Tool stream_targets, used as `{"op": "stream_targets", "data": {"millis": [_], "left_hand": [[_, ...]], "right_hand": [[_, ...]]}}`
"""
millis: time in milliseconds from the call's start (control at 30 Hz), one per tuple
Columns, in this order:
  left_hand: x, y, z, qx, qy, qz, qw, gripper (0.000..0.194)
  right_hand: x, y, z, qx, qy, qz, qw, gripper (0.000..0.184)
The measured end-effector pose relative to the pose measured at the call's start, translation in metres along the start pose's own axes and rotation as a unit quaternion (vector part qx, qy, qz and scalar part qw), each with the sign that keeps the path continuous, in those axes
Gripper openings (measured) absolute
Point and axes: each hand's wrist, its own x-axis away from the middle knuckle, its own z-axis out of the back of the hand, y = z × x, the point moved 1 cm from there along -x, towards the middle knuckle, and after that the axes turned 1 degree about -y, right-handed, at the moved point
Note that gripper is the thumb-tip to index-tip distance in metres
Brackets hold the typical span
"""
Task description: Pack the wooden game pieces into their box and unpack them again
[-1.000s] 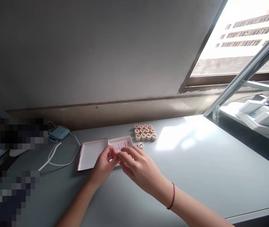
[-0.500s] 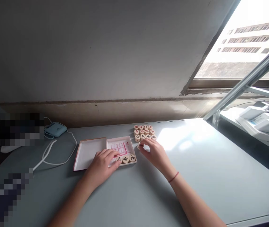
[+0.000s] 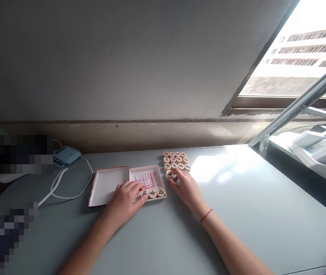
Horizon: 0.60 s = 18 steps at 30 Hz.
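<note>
My left hand (image 3: 127,196) reaches over the front of an open cardboard box (image 3: 162,181). Its thumb and forefinger close around the leftmost Chinese chess piece (image 3: 144,193) of the row inside; what lies under the palm is hidden. Beside it in the box are two more pieces, a middle one (image 3: 152,193) and a right one (image 3: 160,192). Outside, right of the box, my right hand (image 3: 187,189) has its fingertips on a round wooden piece (image 3: 169,173) with a dark character. Several similar pieces stand in rows (image 3: 176,160) just behind that hand, which partly hides the front ones.
The box's lid (image 3: 108,185) lies open to the left. A blue device (image 3: 67,155) and a white cable (image 3: 54,188) rest at the back left of the grey table (image 3: 237,214). At the right, a metal frame (image 3: 294,109) stands near a shelf with white boxes (image 3: 320,145).
My right hand has shifted slightly, and more of the piece at its fingertips shows. My left hand keeps its place in the box. The camera view has moved a little.
</note>
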Motion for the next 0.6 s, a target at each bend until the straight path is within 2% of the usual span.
{"op": "stream_targets", "data": {"millis": [133, 233, 333, 433, 533, 600], "left_hand": [[0.0, 0.005, -0.003, -0.029, 0.009, 0.004, 1.0, 0.021], [0.001, 0.008, -0.003, -0.04, 0.001, 0.006, 0.999, 0.019], [0.001, 0.007, -0.002, -0.039, 0.006, 0.004, 0.999, 0.019], [0.001, 0.006, -0.001, -0.034, 0.042, -0.009, 0.999, 0.024], [0.0, 0.01, 0.001, 0.01, 0.064, -0.027, 0.998, 0.029], [0.0, 0.015, 0.002, 0.041, 0.07, -0.026, 0.996, 0.032]], "right_hand": [[0.003, -0.011, 0.008, -0.019, 0.056, 0.021, 0.998, 0.01], [0.006, -0.025, 0.015, -0.083, 0.088, 0.049, 0.991, 0.01], [0.009, -0.039, 0.019, -0.136, 0.081, 0.09, 0.983, 0.01], [0.013, -0.05, 0.02, -0.157, 0.054, 0.16, 0.973, 0.015], [0.017, -0.06, 0.02, -0.163, 0.012, 0.241, 0.957, 0.027], [0.019, -0.065, 0.021, -0.161, 0.01, 0.27, 0.949, 0.026]]}}
